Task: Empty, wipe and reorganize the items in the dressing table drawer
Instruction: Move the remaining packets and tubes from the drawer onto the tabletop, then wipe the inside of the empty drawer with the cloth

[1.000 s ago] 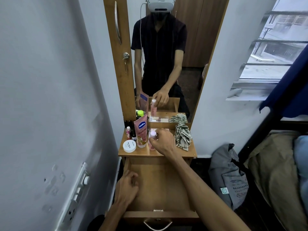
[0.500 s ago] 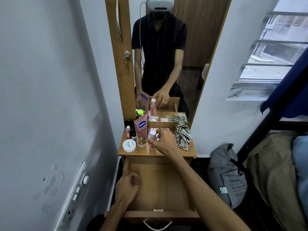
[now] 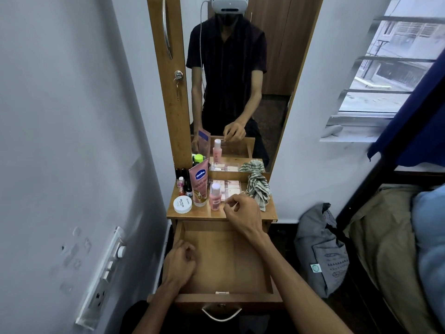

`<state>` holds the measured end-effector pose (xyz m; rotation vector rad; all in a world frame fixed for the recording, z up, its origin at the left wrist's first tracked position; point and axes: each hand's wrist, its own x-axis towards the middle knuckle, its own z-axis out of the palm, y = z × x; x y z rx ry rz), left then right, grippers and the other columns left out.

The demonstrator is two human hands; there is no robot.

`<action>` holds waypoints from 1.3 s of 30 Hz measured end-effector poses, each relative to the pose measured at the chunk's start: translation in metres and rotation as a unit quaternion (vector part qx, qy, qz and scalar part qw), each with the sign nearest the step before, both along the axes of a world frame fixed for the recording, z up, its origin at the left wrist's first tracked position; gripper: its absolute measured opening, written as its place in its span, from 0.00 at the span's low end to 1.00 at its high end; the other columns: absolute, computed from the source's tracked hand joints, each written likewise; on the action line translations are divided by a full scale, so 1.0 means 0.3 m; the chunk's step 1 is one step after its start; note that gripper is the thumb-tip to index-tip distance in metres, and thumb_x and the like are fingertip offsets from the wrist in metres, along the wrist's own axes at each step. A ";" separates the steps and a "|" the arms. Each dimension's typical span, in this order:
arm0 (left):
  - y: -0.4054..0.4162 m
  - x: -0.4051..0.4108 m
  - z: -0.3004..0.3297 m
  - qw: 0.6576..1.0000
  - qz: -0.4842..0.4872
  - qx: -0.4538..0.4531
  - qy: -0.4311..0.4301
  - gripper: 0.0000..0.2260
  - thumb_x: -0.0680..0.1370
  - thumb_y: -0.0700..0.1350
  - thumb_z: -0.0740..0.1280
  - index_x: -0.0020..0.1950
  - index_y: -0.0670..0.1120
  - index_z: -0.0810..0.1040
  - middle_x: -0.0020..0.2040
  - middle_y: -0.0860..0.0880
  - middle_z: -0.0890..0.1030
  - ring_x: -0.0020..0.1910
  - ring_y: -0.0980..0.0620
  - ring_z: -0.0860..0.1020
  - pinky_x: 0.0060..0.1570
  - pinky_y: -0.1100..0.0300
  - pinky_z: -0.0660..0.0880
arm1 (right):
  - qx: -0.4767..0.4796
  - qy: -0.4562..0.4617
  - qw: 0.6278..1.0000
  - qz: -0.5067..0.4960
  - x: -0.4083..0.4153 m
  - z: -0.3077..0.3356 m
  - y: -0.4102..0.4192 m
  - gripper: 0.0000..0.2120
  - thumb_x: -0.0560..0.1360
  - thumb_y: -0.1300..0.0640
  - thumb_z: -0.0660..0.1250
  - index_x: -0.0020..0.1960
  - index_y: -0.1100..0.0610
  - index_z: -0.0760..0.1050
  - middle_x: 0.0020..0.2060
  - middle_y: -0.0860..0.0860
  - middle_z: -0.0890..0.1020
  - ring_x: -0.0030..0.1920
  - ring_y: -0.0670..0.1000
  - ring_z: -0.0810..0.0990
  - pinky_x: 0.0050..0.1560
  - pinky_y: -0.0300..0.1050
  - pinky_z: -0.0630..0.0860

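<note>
The wooden drawer (image 3: 228, 261) is pulled out and holds no items. My left hand (image 3: 179, 263) rests inside it at the left wall, fingers curled and holding nothing. My right hand (image 3: 242, 213) hovers over the front edge of the dressing table top (image 3: 240, 214), fingers loosely curled, just right of a small pink bottle (image 3: 215, 197) and apart from it. On the top also stand a pink Vaseline tube (image 3: 199, 186), a white jar (image 3: 182, 204), small dark bottles (image 3: 184, 183), a clear box of small items (image 3: 230, 185) and a striped cloth (image 3: 258, 188).
A mirror (image 3: 228, 80) rises behind the table top and shows a person. A wall with a socket strip (image 3: 103, 278) runs close on the left. On the floor to the right sits a grey bag (image 3: 320, 249), with a bed (image 3: 397, 237) beyond it.
My right hand has let go of the pink bottle, which now stands on the top, and has drawn back toward me. My left hand has stayed in the drawer.
</note>
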<state>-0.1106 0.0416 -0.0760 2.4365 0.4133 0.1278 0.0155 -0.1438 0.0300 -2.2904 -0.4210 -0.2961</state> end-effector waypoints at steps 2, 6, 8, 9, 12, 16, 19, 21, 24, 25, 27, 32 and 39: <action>0.004 0.002 0.004 1.000 0.005 -0.019 0.001 0.12 0.67 0.38 0.68 0.48 0.50 0.81 0.50 0.54 0.79 0.45 0.53 0.78 0.43 0.59 0.72 | 0.001 0.011 1.000 0.003 -0.029 -0.014 -0.029 0.05 0.71 0.55 0.70 0.43 0.53 0.85 0.38 0.45 0.84 0.37 0.43 0.79 0.42 0.47 0.81; 0.005 -0.001 0.023 1.000 0.006 -0.028 0.007 0.13 0.67 0.38 0.67 0.48 0.51 0.81 0.52 0.54 0.79 0.48 0.52 0.79 0.48 0.58 0.75 | 0.005 0.033 0.999 0.000 -0.091 -0.060 -0.083 0.03 0.70 0.55 0.71 0.41 0.51 0.84 0.37 0.43 0.83 0.36 0.43 0.80 0.41 0.46 0.81; 0.003 -0.009 0.028 1.000 0.005 -0.023 0.008 0.13 0.68 0.38 0.68 0.50 0.50 0.81 0.53 0.55 0.79 0.49 0.53 0.78 0.48 0.58 0.75 | -0.005 0.052 0.999 -0.005 -0.126 -0.084 -0.109 0.02 0.70 0.54 0.71 0.40 0.48 0.82 0.36 0.41 0.82 0.37 0.42 0.80 0.40 0.42 0.81; 0.003 -0.014 0.031 1.000 0.006 -0.019 0.007 0.12 0.69 0.39 0.68 0.50 0.50 0.82 0.53 0.55 0.79 0.49 0.53 0.78 0.47 0.58 0.75 | -0.010 0.060 0.998 -0.007 -0.143 -0.096 -0.122 0.02 0.70 0.53 0.71 0.40 0.46 0.81 0.36 0.40 0.82 0.37 0.41 0.80 0.40 0.38 0.80; 0.000 -0.034 0.035 1.000 0.014 -0.012 0.002 0.10 0.71 0.39 0.69 0.50 0.49 0.82 0.53 0.54 0.80 0.48 0.53 0.78 0.44 0.60 0.72 | -0.019 0.077 0.997 -0.011 -0.198 -0.133 -0.159 0.03 0.71 0.53 0.72 0.40 0.45 0.81 0.37 0.40 0.82 0.38 0.39 0.80 0.40 0.32 0.77; 0.000 -0.069 0.042 1.000 0.013 -0.021 0.003 0.09 0.73 0.38 0.71 0.50 0.49 0.82 0.54 0.54 0.79 0.48 0.55 0.77 0.44 0.64 0.72 | -0.021 0.102 0.994 -0.029 -0.257 -0.179 -0.193 0.05 0.70 0.56 0.73 0.40 0.46 0.82 0.37 0.40 0.82 0.38 0.39 0.81 0.39 0.31 0.76; -0.003 -0.093 0.049 1.000 0.010 -0.027 -0.003 0.08 0.73 0.39 0.71 0.48 0.51 0.82 0.52 0.55 0.79 0.47 0.58 0.77 0.42 0.66 0.70 | -0.024 0.115 0.992 -0.036 -0.299 -0.208 -0.211 0.06 0.70 0.58 0.73 0.39 0.46 0.81 0.36 0.40 0.82 0.38 0.40 0.81 0.39 0.31 0.76; -0.008 -0.110 0.057 1.000 0.006 -0.028 -0.006 0.08 0.73 0.40 0.71 0.46 0.53 0.81 0.51 0.56 0.78 0.46 0.58 0.77 0.41 0.68 0.69 | -0.022 0.122 0.991 -0.045 -0.323 -0.223 -0.224 0.07 0.70 0.58 0.72 0.39 0.46 0.80 0.36 0.40 0.81 0.38 0.40 0.80 0.39 0.31 0.76; -0.014 -0.130 0.061 0.999 0.005 -0.031 -0.009 0.08 0.73 0.40 0.71 0.45 0.53 0.81 0.49 0.57 0.78 0.44 0.59 0.77 0.39 0.69 0.68 | -0.008 0.117 0.990 -0.072 -0.319 -0.224 -0.241 0.06 0.70 0.58 0.73 0.40 0.46 0.81 0.36 0.41 0.81 0.37 0.39 0.80 0.39 0.33 0.75; -0.013 -0.136 0.057 0.999 0.007 -0.031 -0.010 0.08 0.73 0.40 0.71 0.44 0.53 0.81 0.49 0.57 0.79 0.44 0.59 0.77 0.38 0.70 0.68 | 0.001 0.110 0.990 -0.084 -0.305 -0.213 -0.246 0.06 0.70 0.57 0.73 0.41 0.46 0.81 0.36 0.41 0.82 0.38 0.39 0.80 0.40 0.35 0.76; -0.013 -0.149 0.046 1.000 0.009 -0.026 -0.010 0.07 0.73 0.39 0.71 0.44 0.52 0.82 0.48 0.56 0.79 0.43 0.60 0.77 0.38 0.71 0.67 | 0.019 0.094 0.989 -0.111 -0.254 -0.182 -0.253 0.07 0.71 0.57 0.73 0.47 0.48 0.83 0.39 0.43 0.83 0.39 0.41 0.80 0.42 0.40 0.78; -0.019 -0.161 0.036 1.000 0.003 -0.011 0.006 0.06 0.75 0.40 0.70 0.46 0.52 0.82 0.48 0.57 0.79 0.43 0.60 0.77 0.40 0.72 0.68 | 0.064 0.076 0.977 -0.190 -0.044 -0.082 -0.251 0.15 0.74 0.54 0.71 0.60 0.55 0.80 0.50 0.53 0.84 0.48 0.55 0.82 0.50 0.46 0.77; -0.026 -0.170 0.007 0.998 -0.024 0.041 0.049 0.13 0.69 0.40 0.68 0.41 0.61 0.75 0.49 0.62 0.77 0.44 0.60 0.76 0.38 0.71 0.66 | 0.002 0.187 0.963 -0.192 0.234 -0.037 -0.207 0.34 0.74 0.43 0.73 0.72 0.60 0.67 0.65 0.62 0.78 0.64 0.65 0.76 0.61 0.56 0.75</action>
